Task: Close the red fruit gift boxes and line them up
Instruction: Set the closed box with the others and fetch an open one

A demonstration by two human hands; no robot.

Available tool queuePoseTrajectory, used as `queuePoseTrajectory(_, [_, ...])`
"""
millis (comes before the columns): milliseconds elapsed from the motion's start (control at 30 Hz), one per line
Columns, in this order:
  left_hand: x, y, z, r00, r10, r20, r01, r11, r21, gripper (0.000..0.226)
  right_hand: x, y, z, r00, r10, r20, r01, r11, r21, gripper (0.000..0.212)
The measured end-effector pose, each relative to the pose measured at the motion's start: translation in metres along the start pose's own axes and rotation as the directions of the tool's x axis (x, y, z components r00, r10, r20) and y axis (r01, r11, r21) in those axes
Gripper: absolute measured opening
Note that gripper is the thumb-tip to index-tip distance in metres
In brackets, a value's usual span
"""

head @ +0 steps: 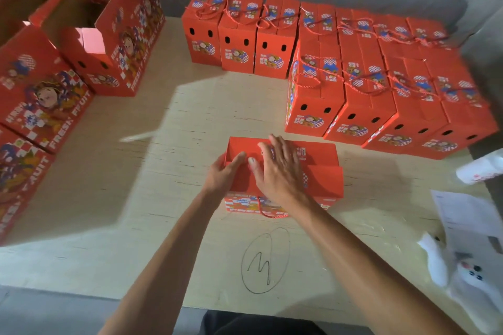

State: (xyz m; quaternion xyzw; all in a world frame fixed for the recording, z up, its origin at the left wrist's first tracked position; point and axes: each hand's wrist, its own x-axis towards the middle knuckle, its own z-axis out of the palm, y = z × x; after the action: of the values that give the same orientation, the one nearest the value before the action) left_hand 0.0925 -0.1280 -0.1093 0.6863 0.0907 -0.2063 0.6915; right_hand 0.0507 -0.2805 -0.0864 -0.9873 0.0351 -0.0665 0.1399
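A red fruit gift box (pixel 321 171) stands in the middle of the table right in front of me, its top flaps partly folded over. My left hand (pixel 224 173) holds the box's left top corner, thumb over the edge. My right hand (pixel 277 168) lies flat on the top flaps with fingers spread, pressing them down. A red rope handle (pixel 268 212) hangs over the box's near side. Several shut red boxes (pixel 353 106) stand in rows at the back and right, with rope handles on top.
Several open red boxes (pixel 89 43) stand and lie at the left. The wooden table (pixel 168 171) bears a pen scribble (pixel 265 261) near its front edge. White papers (pixel 468 220), a white bottle (pixel 481 168) and a white plush toy (pixel 462 277) sit at the right.
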Motion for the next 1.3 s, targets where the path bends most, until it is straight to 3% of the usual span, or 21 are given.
queuePoseTrajectory(67, [0.002,0.001,-0.002,0.999,-0.049,0.009,0.049,0.999,-0.024,0.029,0.000,0.012,-0.008,1.000,0.018,-0.013,-0.017,0.996,0.090,0.040])
queuePoseTrajectory(133, [0.003,0.004,-0.004,0.992,-0.117,0.049,0.120,0.992,-0.044,0.036,-0.006,0.034,-0.020,0.979,0.156,-0.135,-0.138,0.982,0.129,0.032])
queuePoseTrajectory(233, [0.001,0.003,-0.003,0.976,-0.192,0.108,0.194,0.981,-0.011,0.049,-0.028,0.080,-0.033,0.874,0.410,-0.262,-0.371,0.910,0.187,0.045])
queuePoseTrajectory(300, [0.001,0.003,-0.004,0.965,-0.219,0.144,0.220,0.975,0.013,0.055,-0.041,0.100,-0.034,0.806,0.585,-0.093,-0.510,0.766,0.392,0.055])
queuePoseTrajectory(367, [0.002,0.003,-0.003,0.963,-0.235,0.135,0.236,0.972,0.007,0.053,-0.045,0.103,-0.030,0.731,0.661,0.169,-0.579,0.471,0.666,0.052])
queuePoseTrajectory(400, [0.003,0.004,-0.002,0.963,-0.241,0.122,0.243,0.970,0.000,0.053,-0.045,0.104,-0.029,0.707,0.670,0.224,-0.569,0.351,0.744,0.050])
queuePoseTrajectory(500, [0.007,0.004,-0.002,0.960,-0.260,0.101,0.261,0.965,-0.004,0.049,-0.039,0.107,-0.028,0.630,0.706,0.325,-0.580,0.148,0.801,0.033])
queuePoseTrajectory(567, [0.009,0.004,-0.002,0.955,-0.285,0.084,0.287,0.958,-0.010,0.052,-0.037,0.107,-0.032,0.603,0.708,0.368,-0.593,0.088,0.801,0.026])
queuePoseTrajectory(700, [0.010,0.005,-0.001,0.955,-0.293,0.038,0.293,0.956,-0.006,0.051,-0.033,0.105,-0.026,0.643,0.720,0.261,-0.564,0.214,0.798,0.035])
queuePoseTrajectory(833, [0.009,0.006,0.003,0.966,-0.259,-0.018,0.260,0.966,0.011,0.053,-0.031,0.098,-0.032,0.630,0.748,0.210,-0.589,0.283,0.757,0.039])
queuePoseTrajectory(900, [0.008,0.011,0.009,0.986,-0.093,-0.135,0.120,0.972,0.201,0.068,-0.032,0.100,-0.035,0.630,0.746,0.218,-0.598,0.286,0.749,0.040])
queuePoseTrajectory(933, [0.005,0.015,0.012,0.982,0.083,-0.171,-0.015,0.930,0.368,0.073,-0.032,0.102,-0.036,0.635,0.738,0.226,-0.600,0.288,0.747,0.041])
queuePoseTrajectory(967, [0.000,0.020,0.014,0.942,0.308,-0.134,-0.187,0.814,0.550,0.070,-0.031,0.103,-0.037,0.648,0.726,0.231,-0.606,0.308,0.733,0.040])
queuePoseTrajectory(1000, [-0.004,0.025,0.014,0.850,0.526,-0.013,-0.372,0.618,0.692,0.060,-0.032,0.105,-0.038,0.671,0.709,0.216,-0.594,0.340,0.729,0.036])
queuePoseTrajectory(1033, [-0.009,0.030,0.014,0.742,0.649,0.168,-0.520,0.399,0.755,0.048,-0.035,0.105,-0.039,0.707,0.685,0.174,-0.550,0.379,0.744,0.027])
queuePoseTrajectory(1067, [-0.014,0.035,0.014,0.663,0.667,0.340,-0.611,0.221,0.760,0.044,-0.039,0.105,-0.041,0.753,0.653,0.089,-0.472,0.441,0.763,0.018])
queuePoseTrajectory(1100, [-0.019,0.039,0.014,0.640,0.613,0.463,-0.655,0.119,0.746,0.048,-0.043,0.105,-0.043,0.800,0.598,-0.050,-0.359,0.543,0.759,0.016])
queuePoseTrajectory(1167, [-0.028,0.047,0.016,0.696,0.464,0.548,-0.637,0.048,0.769,0.059,-0.053,0.108,-0.041,0.857,0.412,-0.309,-0.109,0.731,0.673,0.010])
queuePoseTrajectory(1233, [-0.035,0.057,0.020,0.744,0.400,0.536,-0.592,0.021,0.806,0.063,-0.062,0.106,-0.042,0.859,0.326,-0.396,0.012,0.760,0.650,0.006])
queuePoseTrajectory(1300, [-0.044,0.065,0.023,0.760,0.370,0.534,-0.562,-0.038,0.826,0.063,-0.064,0.106,-0.045,0.846,0.363,-0.392,0.013,0.720,0.694,0.015])
